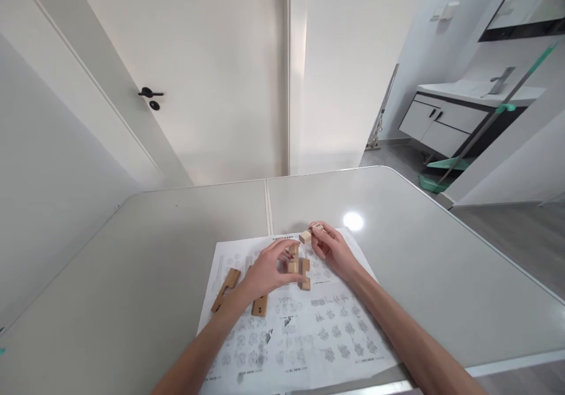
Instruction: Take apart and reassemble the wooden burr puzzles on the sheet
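Note:
In the head view, my right hand (333, 249) pinches a notched wooden puzzle piece (305, 237) with a dark mark on it, held at the far edge of the printed sheet. My left hand (269, 268) curls its fingers and thumb round another notched wooden piece (293, 265), partly hidden by the fingers. Right beside that one is a further notched piece (305, 275), close to my left thumb. A wooden piece marked 2 (260, 306) lies partly under my left hand, and one more notched piece (226, 288) rests left of my left wrist.
The wooden pieces lie over a large white printed sheet (335, 357) with grey diagrams, on a pale table (168, 254) with a seam across it. Beyond the table are a white door (212, 77), a washbasin cabinet (441, 115) and a green broom and dustpan (435, 183).

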The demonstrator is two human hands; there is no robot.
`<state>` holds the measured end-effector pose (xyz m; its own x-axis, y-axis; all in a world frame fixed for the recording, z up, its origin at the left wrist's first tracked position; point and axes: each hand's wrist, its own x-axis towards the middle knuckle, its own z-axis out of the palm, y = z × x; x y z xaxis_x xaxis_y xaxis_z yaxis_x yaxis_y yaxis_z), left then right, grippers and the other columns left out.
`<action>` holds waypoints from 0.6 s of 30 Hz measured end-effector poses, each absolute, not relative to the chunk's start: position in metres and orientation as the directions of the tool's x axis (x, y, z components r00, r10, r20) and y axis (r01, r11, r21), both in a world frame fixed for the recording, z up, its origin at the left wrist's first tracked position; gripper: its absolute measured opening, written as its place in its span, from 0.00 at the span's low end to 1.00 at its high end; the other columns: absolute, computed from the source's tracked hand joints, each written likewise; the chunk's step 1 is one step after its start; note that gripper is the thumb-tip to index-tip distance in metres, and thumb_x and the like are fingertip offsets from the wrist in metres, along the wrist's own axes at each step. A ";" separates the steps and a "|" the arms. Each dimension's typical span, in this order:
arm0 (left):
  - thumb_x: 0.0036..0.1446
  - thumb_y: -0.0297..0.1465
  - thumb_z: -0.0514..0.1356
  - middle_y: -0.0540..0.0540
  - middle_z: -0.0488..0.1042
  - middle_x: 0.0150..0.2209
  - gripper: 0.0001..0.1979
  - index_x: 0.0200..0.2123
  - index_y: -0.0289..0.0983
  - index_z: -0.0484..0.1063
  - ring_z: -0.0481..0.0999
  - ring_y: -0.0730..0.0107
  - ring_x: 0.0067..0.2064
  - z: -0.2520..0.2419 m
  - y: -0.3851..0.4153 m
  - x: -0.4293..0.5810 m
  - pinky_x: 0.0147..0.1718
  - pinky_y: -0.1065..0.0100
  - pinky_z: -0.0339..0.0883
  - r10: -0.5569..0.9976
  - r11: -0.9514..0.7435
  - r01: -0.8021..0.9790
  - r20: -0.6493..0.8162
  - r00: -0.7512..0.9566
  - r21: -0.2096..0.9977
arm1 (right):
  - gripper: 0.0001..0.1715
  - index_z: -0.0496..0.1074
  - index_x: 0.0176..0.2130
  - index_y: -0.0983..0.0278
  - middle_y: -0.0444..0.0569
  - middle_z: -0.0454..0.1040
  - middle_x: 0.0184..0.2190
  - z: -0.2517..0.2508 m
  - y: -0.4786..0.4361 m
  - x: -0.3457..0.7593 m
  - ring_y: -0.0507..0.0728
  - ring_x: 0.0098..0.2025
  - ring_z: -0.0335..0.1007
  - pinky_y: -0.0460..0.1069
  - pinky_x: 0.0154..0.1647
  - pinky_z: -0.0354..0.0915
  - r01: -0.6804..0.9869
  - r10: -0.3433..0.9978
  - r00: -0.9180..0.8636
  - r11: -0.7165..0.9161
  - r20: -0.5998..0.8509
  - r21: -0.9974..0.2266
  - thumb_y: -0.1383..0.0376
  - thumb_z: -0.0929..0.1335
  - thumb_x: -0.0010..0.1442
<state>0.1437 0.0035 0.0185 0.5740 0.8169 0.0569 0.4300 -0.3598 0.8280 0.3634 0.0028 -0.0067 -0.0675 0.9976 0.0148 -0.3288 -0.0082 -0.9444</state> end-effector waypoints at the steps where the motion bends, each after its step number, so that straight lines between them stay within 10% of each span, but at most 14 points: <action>1: 0.51 0.45 0.74 0.43 0.75 0.53 0.36 0.61 0.48 0.69 0.79 0.59 0.46 0.017 0.005 0.145 0.45 0.60 0.75 0.836 -0.316 0.419 0.041 0.548 0.851 | 0.22 0.71 0.40 0.61 0.38 0.62 0.23 -0.006 0.003 0.364 0.49 0.20 0.50 0.48 0.22 0.50 -0.337 0.996 -0.083 -0.017 0.011 -0.941 0.46 0.73 0.61; 18: 0.50 0.42 0.76 0.48 0.78 0.40 0.38 0.62 0.46 0.68 0.78 0.62 0.41 0.008 -0.005 0.141 0.43 0.61 0.73 0.935 -0.166 0.310 0.049 0.352 0.936 | 0.21 0.73 0.47 0.57 0.44 0.74 0.29 -0.009 -0.012 0.355 0.54 0.24 0.67 0.50 0.25 0.62 -0.150 0.980 -0.197 -0.027 0.003 -0.988 0.48 0.74 0.62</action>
